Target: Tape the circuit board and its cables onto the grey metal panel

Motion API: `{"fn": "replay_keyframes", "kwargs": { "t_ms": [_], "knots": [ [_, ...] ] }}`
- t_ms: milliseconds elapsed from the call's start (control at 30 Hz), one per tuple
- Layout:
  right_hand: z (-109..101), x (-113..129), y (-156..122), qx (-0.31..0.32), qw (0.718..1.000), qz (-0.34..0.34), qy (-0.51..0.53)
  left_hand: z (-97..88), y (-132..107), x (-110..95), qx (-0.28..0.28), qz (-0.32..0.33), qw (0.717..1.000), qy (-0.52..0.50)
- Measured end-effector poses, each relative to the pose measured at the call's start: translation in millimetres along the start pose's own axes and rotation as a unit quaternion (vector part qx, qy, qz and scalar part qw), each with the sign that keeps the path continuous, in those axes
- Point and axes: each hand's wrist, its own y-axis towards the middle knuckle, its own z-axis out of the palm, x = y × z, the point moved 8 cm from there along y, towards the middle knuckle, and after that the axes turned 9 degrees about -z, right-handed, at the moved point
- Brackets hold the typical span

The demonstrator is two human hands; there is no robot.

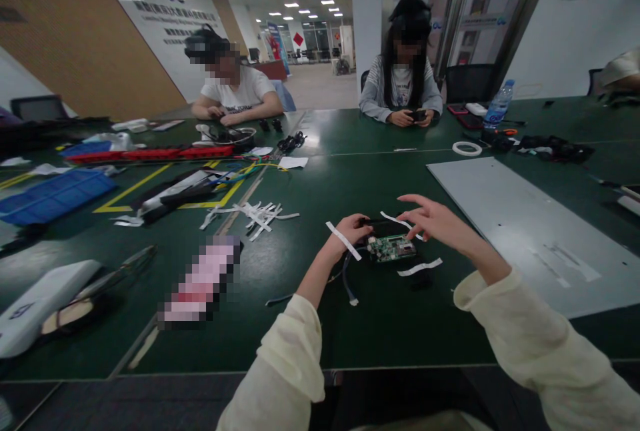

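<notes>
A small green circuit board [391,248] lies on the dark green table [380,324], partly under a flat black part [384,224]. My left hand [350,229] grips the left end of that black part, and a white tape strip [343,241] sticks to its wrist side. My right hand [434,217] hovers just right of the board, fingers spread, with a second white strip [400,223] stuck at its fingertips. Another strip [420,267] lies on the table in front of the board. A thin ribbon cable [349,281] trails from the board toward me.
A grey panel [530,231] lies to the right. Loose white strips [257,214], glasses [107,281], a white case [35,304] and blue trays [53,194] sit on the left. A tape roll [467,148] and water bottle [499,104] stand far right. Two people sit across the table.
</notes>
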Motion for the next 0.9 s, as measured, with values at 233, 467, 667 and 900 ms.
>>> {"fn": "replay_keyframes", "kwargs": {
  "t_ms": [233,467,667,900],
  "knots": [
    [-126,-121,-27,-0.282,0.827,0.176,-0.453,-1.2,1,5,0.008,-0.016,1.000,-0.007],
    [-127,-176,-32,-0.249,0.823,0.222,-0.459,-0.2,-2,7,0.021,-0.051,0.998,-0.037],
    [-117,-166,-33,-0.242,0.803,0.193,-0.510,5.2,-11,0,0.048,-0.087,0.991,-0.094],
    [-78,-142,-31,-0.167,0.807,0.132,-0.551,-2.5,-25,-23,0.034,-0.082,0.987,-0.137]
  ]
}}
